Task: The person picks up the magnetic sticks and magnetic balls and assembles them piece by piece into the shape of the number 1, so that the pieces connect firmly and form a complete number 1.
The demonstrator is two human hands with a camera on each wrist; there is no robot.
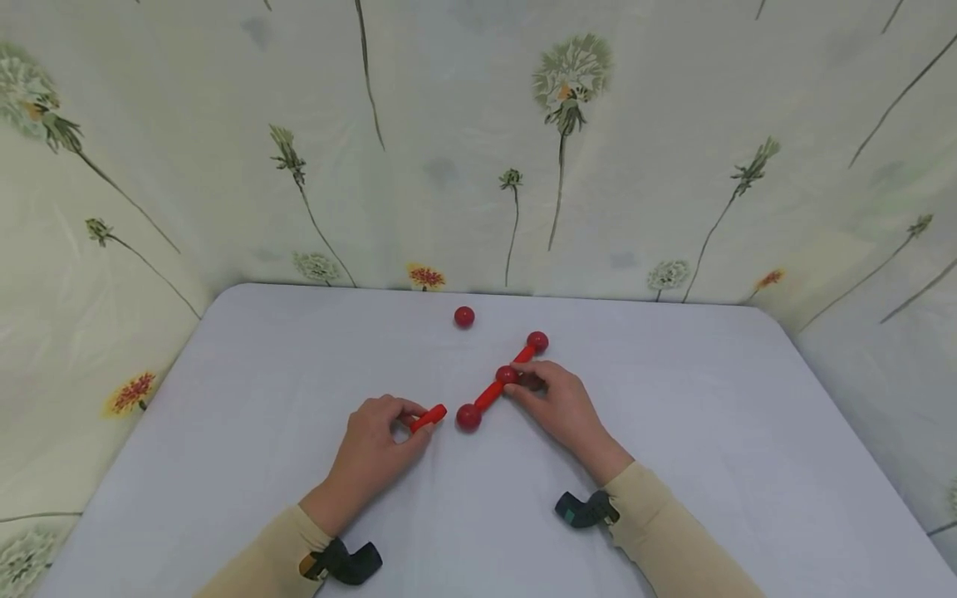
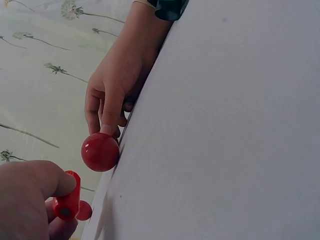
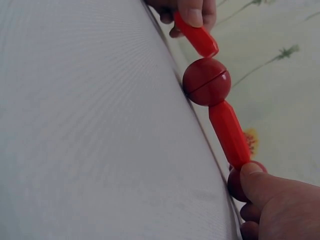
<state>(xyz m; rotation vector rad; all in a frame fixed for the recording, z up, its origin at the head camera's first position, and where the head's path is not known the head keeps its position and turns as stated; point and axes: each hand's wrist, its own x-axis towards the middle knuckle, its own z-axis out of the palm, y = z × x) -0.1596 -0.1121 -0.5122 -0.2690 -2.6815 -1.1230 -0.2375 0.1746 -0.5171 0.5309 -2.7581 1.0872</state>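
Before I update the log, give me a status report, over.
Left grip pinching loose red rod. Right grip holding ball-and-rod chain at middle ball. Rod apart from chain. Lone ball farther back, out of the way.

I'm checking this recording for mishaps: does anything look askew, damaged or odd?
Nothing stands out. One red ball lies apart from the ball-and-rod chain, and the left hand holds a loose rod, but neither looks damaged.

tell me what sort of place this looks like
Likely an indoor tabletop recording spot, though the wider room is hidden: a white, round-cornered table, a pale, dandelion-printed, fabric-like sheet close behind it, and a black, curved device at each wrist.
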